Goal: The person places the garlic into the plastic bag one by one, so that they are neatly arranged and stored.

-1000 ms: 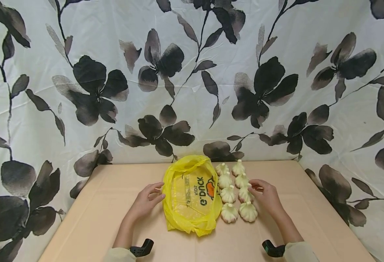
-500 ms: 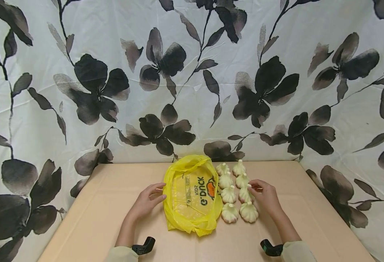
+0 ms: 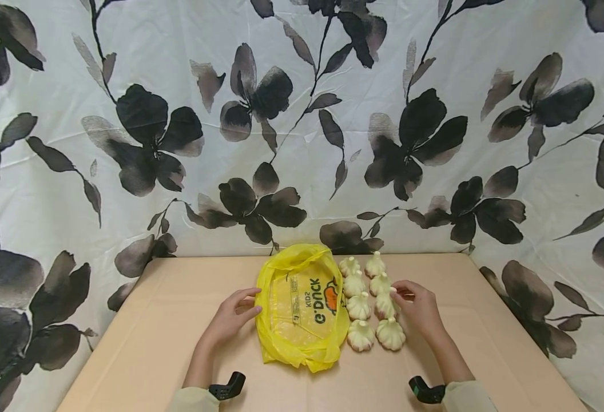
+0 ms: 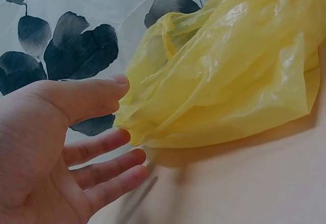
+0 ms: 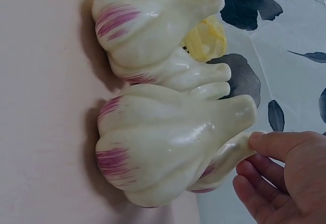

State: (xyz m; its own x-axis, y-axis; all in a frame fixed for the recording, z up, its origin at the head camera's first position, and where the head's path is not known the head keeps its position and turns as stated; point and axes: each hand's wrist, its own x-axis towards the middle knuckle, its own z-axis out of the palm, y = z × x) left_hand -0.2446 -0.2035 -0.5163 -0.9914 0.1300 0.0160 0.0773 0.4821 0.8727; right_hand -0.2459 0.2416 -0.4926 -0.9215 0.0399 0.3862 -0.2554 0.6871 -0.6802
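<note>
A yellow plastic bag (image 3: 302, 309) with a printed duck design lies on the table, its mouth spread and rim crumpled. My left hand (image 3: 232, 312) is at its left edge, thumb and fingers apart, fingertips right at the plastic. In the left wrist view the left hand (image 4: 66, 142) has relaxed fingers beside the bag (image 4: 229, 81). To the right of the bag stand several white garlic bulbs (image 3: 360, 335) in two columns, streaked purple low down. My right hand (image 3: 417, 306) pinches the stem of one garlic bulb (image 5: 224, 160) in the right column; nearer bulbs (image 5: 168, 142) partly hide it.
A beige table (image 3: 178, 286) ends at a pale cloth backdrop (image 3: 333, 143) with dark flower prints, close behind the bag and bulbs. Black wrist devices (image 3: 227, 386) sit on both forearms.
Both hands keep practically the same place at the bag and the garlic. The head view has shifted very slightly.
</note>
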